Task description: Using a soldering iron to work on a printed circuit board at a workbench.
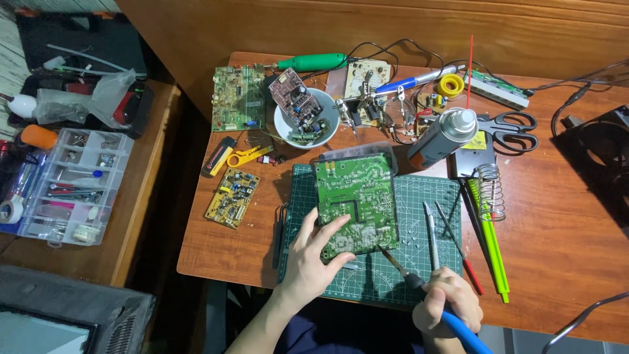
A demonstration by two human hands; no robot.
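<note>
Soldering at a crowded bench: one hand steadies a green circuit board, the other works an iron at its near edge.

The left hand [313, 255] lies on the near-left corner of the green circuit board [356, 203], fingers spread and pressing it down onto the green cutting mat [419, 196] rather than closed around anything. The right hand [447, 300] is clenched around the blue handle of a soldering iron [419, 288], whose tip reaches the board's near-right corner. The board sits mid-table on the mat's left part. Just right of it lie tweezers [430, 235] and a coiled iron stand [490, 190]; farther off stand a spray can [442, 136], black scissors [514, 130] and a white bowl [306, 118] holding another board. A small yellow board [232, 197] lies to the left.
</note>
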